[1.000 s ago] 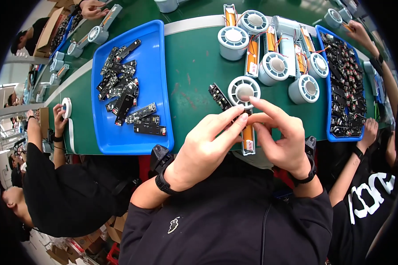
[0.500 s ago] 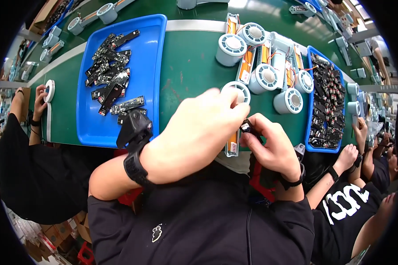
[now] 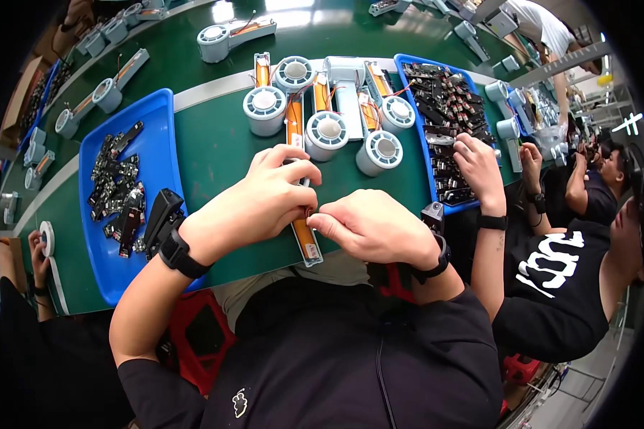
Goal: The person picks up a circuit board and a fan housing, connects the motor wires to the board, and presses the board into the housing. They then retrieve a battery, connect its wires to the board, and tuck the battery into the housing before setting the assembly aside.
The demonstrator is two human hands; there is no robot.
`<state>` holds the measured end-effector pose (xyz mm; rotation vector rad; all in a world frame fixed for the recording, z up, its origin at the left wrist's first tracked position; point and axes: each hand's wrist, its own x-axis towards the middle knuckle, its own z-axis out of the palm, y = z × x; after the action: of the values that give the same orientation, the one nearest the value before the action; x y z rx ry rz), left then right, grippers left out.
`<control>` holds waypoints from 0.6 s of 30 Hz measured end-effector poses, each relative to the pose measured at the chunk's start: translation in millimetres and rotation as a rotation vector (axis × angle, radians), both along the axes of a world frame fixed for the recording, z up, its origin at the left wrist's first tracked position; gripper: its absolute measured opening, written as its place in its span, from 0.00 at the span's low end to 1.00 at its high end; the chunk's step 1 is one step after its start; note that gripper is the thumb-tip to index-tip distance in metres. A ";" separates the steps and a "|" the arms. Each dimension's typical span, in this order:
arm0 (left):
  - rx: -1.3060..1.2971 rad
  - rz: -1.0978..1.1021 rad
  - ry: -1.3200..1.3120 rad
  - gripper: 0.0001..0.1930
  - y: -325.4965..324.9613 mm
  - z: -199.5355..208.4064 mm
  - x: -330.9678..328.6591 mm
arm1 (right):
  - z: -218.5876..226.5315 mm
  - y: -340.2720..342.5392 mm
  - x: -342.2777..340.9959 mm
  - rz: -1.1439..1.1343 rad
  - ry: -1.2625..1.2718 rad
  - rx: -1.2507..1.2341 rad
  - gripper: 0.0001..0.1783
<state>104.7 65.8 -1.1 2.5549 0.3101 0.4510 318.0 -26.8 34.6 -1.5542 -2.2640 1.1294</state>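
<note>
Your left hand [image 3: 254,204] and right hand [image 3: 368,225] meet over the long grey-and-orange unit [image 3: 304,239] lying on the green table [image 3: 215,143]. Both hands are curled, fingertips pinched together on a small part at the unit's near end; what that part is, you cannot tell. Beyond the unit stand 5 round grey-white housings [image 3: 325,134] with more orange units between them. Left of the unit sits a blue tray [image 3: 161,118] with dark parts. Right of it, a second blue tray [image 3: 408,68] holds black parts, and a co-worker's hand [image 3: 479,168] rests on it.
</note>
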 end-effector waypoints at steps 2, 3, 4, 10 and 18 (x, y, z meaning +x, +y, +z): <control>-0.036 0.013 -0.009 0.09 -0.2 -0.6 3.0 | -7.6 -6.6 5.7 -0.016 -0.037 0.146 0.12; -0.034 0.013 -0.011 0.09 -0.3 -0.7 3.7 | -12.7 -9.7 7.6 -0.022 -0.069 0.290 0.12; -0.029 0.034 -0.014 0.08 -0.4 -1.3 4.3 | -16.3 -11.6 8.1 -0.027 -0.101 0.433 0.11; -0.068 0.193 -0.040 0.06 -6.8 0.9 7.2 | -42.2 -16.2 -11.9 -0.405 0.098 0.192 0.11; 0.041 0.301 -0.115 0.06 -13.8 -11.1 5.1 | -63.6 -25.6 -27.3 -0.505 0.337 0.303 0.15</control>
<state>109.8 52.0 -12.2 2.5166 0.6522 0.7193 290.8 -52.4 -29.0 -1.5449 -1.6090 0.7904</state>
